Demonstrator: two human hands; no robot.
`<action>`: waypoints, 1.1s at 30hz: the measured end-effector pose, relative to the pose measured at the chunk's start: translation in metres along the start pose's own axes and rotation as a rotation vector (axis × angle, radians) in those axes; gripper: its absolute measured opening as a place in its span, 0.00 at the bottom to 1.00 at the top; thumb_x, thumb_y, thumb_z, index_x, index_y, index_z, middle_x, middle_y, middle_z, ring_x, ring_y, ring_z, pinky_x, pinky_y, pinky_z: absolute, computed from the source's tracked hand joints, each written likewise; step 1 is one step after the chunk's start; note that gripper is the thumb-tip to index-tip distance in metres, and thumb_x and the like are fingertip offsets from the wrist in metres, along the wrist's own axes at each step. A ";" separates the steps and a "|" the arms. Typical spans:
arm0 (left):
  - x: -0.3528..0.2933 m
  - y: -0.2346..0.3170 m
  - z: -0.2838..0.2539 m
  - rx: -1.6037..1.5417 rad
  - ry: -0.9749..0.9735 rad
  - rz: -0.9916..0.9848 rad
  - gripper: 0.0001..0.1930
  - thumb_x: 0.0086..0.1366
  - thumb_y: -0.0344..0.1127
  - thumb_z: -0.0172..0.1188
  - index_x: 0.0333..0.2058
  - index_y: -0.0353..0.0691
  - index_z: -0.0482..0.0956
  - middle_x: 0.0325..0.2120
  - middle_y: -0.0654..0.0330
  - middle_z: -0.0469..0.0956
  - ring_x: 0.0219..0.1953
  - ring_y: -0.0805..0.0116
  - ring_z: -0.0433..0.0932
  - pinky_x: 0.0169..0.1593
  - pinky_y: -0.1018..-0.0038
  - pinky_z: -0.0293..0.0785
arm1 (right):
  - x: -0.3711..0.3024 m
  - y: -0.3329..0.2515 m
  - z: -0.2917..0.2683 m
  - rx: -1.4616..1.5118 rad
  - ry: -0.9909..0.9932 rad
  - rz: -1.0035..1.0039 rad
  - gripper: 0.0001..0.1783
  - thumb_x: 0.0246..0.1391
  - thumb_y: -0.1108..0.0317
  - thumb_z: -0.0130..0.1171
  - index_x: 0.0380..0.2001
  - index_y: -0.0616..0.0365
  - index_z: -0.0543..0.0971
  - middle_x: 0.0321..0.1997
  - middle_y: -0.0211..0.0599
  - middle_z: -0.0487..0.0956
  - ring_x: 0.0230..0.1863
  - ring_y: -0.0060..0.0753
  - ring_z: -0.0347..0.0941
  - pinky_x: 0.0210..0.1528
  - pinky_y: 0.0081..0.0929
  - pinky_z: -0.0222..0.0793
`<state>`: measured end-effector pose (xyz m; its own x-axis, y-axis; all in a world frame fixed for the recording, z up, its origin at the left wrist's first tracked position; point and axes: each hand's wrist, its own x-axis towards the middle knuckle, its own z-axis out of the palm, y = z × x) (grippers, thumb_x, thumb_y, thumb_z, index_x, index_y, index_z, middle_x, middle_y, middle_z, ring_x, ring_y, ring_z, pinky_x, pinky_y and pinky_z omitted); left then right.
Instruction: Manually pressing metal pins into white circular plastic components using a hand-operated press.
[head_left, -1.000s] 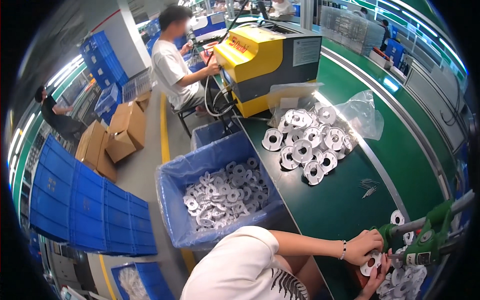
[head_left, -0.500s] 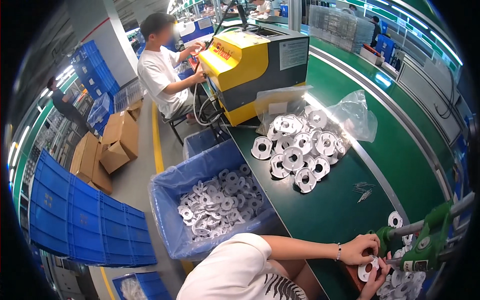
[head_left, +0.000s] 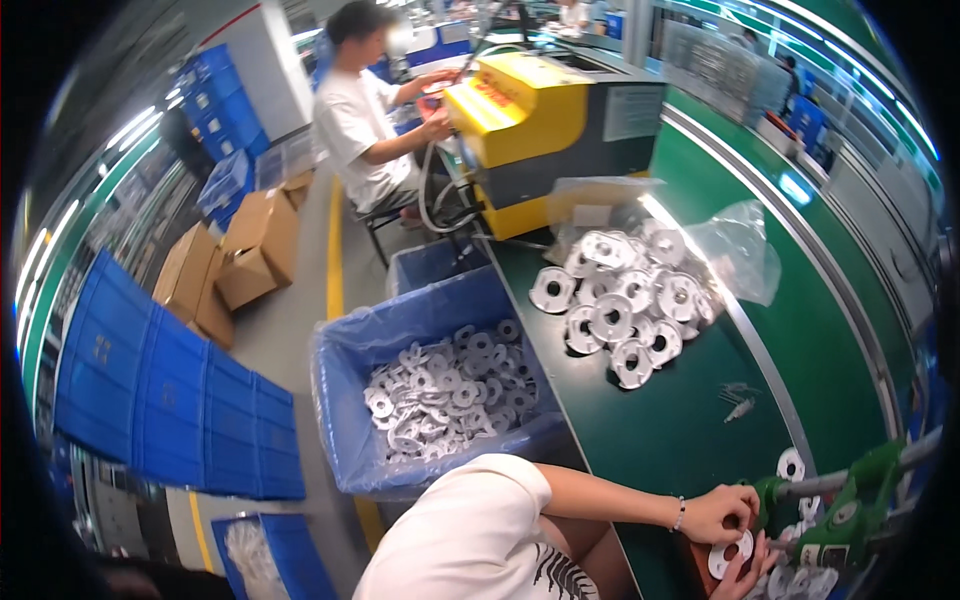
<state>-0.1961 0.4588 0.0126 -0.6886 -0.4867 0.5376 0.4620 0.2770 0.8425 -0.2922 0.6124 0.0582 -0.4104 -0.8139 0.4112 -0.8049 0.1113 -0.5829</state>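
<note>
A white plastic ring (head_left: 728,557) with a centre hole lies at the reddish-brown block (head_left: 702,570) beside a green hand press (head_left: 838,515). My right hand (head_left: 746,578) holds this ring from the near side, thumb and fingers at its edge. Just above the ring, my left hand (head_left: 722,512), with a beaded bracelet on the wrist, has its fingers bent together next to the press. What those fingers pinch, if anything, is too small to make out. More white rings (head_left: 800,582) lie under and behind the press, partly hidden by it.
Farther up the green bench are a heap of white rings (head_left: 630,300), a clear bag (head_left: 740,250) and several small metal pins (head_left: 738,400). A lined blue bin (head_left: 345,420) full of rings stands left of the bench. Beyond, a co-worker (head_left: 360,125) sits at a yellow-grey machine (head_left: 560,140).
The whole view has shifted, so the bench, bin and machine appear a little farther right. Both hands stay at the ring by the press, with small finger movements.
</note>
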 end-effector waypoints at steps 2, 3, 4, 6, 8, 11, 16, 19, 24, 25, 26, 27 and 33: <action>0.001 0.000 0.001 -0.013 0.001 -0.023 0.08 0.46 0.34 0.63 0.17 0.39 0.73 0.37 0.54 0.70 0.40 0.56 0.71 0.43 0.65 0.67 | 0.000 -0.001 0.000 -0.048 0.026 0.061 0.23 0.57 0.61 0.56 0.54 0.56 0.72 0.59 0.55 0.66 0.61 0.54 0.57 0.61 0.46 0.53; 0.001 0.000 0.001 -0.033 -0.021 -0.057 0.08 0.45 0.33 0.64 0.17 0.38 0.73 0.37 0.54 0.70 0.40 0.57 0.71 0.44 0.65 0.67 | 0.000 -0.003 0.001 -0.034 0.043 0.102 0.24 0.56 0.62 0.58 0.55 0.57 0.72 0.59 0.54 0.67 0.61 0.54 0.57 0.61 0.46 0.54; 0.002 0.000 0.001 -0.067 -0.005 -0.042 0.09 0.44 0.33 0.64 0.20 0.38 0.73 0.37 0.54 0.70 0.40 0.57 0.71 0.44 0.66 0.67 | 0.002 -0.005 0.000 0.052 0.029 0.106 0.22 0.54 0.64 0.60 0.52 0.58 0.74 0.57 0.52 0.70 0.60 0.53 0.60 0.61 0.45 0.55; 0.003 0.000 0.001 -0.122 -0.013 -0.070 0.11 0.42 0.33 0.66 0.24 0.38 0.73 0.37 0.55 0.71 0.41 0.58 0.71 0.44 0.66 0.67 | 0.005 -0.009 0.000 0.058 -0.021 0.035 0.21 0.52 0.65 0.61 0.49 0.60 0.76 0.56 0.51 0.71 0.58 0.51 0.63 0.60 0.43 0.57; 0.004 0.000 0.001 -0.169 -0.037 -0.199 0.17 0.40 0.32 0.66 0.31 0.38 0.72 0.36 0.55 0.71 0.41 0.58 0.71 0.44 0.67 0.68 | 0.006 -0.014 -0.001 0.009 -0.024 0.009 0.18 0.50 0.67 0.63 0.45 0.62 0.78 0.54 0.49 0.72 0.54 0.48 0.67 0.57 0.40 0.61; 0.006 0.001 0.000 -0.136 -0.033 -0.210 0.23 0.39 0.33 0.65 0.38 0.39 0.69 0.35 0.56 0.70 0.42 0.57 0.70 0.45 0.66 0.66 | 0.004 -0.017 -0.001 -0.077 -0.008 0.052 0.17 0.50 0.67 0.64 0.44 0.62 0.79 0.54 0.49 0.73 0.54 0.48 0.68 0.56 0.39 0.63; 0.021 0.004 -0.013 0.201 -0.315 -0.201 0.26 0.38 0.39 0.65 0.40 0.44 0.71 0.35 0.57 0.71 0.44 0.58 0.68 0.47 0.63 0.56 | 0.005 -0.013 0.002 -0.051 0.010 0.026 0.19 0.50 0.67 0.63 0.45 0.62 0.77 0.54 0.49 0.73 0.54 0.49 0.68 0.57 0.40 0.61; 0.027 0.006 -0.021 0.311 -0.417 -0.005 0.23 0.38 0.41 0.66 0.37 0.44 0.75 0.37 0.57 0.71 0.45 0.58 0.69 0.46 0.62 0.57 | 0.005 -0.011 0.005 -0.017 0.075 -0.006 0.14 0.49 0.67 0.64 0.39 0.62 0.79 0.47 0.46 0.76 0.51 0.46 0.70 0.56 0.39 0.61; 0.030 0.007 -0.031 0.254 -0.288 0.167 0.20 0.42 0.39 0.65 0.37 0.39 0.78 0.34 0.53 0.77 0.38 0.52 0.76 0.44 0.61 0.72 | 0.000 -0.012 0.016 0.160 0.206 0.109 0.21 0.37 0.79 0.70 0.40 0.61 0.79 0.52 0.44 0.74 0.50 0.39 0.71 0.53 0.33 0.67; 0.032 0.007 -0.030 0.257 -0.323 0.152 0.21 0.42 0.39 0.65 0.37 0.39 0.79 0.35 0.53 0.78 0.38 0.53 0.76 0.44 0.62 0.72 | -0.003 -0.012 0.016 0.173 0.284 0.129 0.19 0.35 0.78 0.71 0.36 0.59 0.81 0.44 0.41 0.78 0.44 0.37 0.73 0.47 0.32 0.69; 0.031 0.007 -0.031 0.266 -0.381 0.095 0.22 0.41 0.39 0.66 0.38 0.39 0.79 0.35 0.53 0.78 0.37 0.52 0.76 0.44 0.63 0.71 | -0.006 -0.011 0.013 -0.032 0.312 0.098 0.18 0.35 0.77 0.71 0.35 0.58 0.82 0.38 0.39 0.79 0.39 0.38 0.74 0.43 0.31 0.69; 0.034 0.007 -0.029 0.275 -0.387 0.153 0.21 0.43 0.40 0.67 0.37 0.39 0.79 0.34 0.53 0.78 0.35 0.53 0.76 0.42 0.64 0.72 | -0.008 -0.009 0.012 -0.086 0.348 0.076 0.17 0.35 0.76 0.71 0.34 0.58 0.82 0.36 0.41 0.78 0.39 0.40 0.73 0.44 0.32 0.68; 0.038 0.021 -0.048 0.482 -0.343 0.091 0.27 0.53 0.45 0.62 0.50 0.40 0.69 0.48 0.53 0.69 0.51 0.55 0.67 0.54 0.64 0.58 | -0.026 -0.020 0.016 -0.019 0.428 0.084 0.17 0.44 0.75 0.61 0.42 0.62 0.77 0.53 0.49 0.69 0.56 0.48 0.64 0.57 0.37 0.59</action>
<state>-0.1859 0.4062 0.0491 -0.8364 -0.1700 0.5211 0.2774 0.6887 0.6699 -0.2584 0.6222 0.0476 -0.6124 -0.4925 0.6184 -0.7671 0.1809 -0.6155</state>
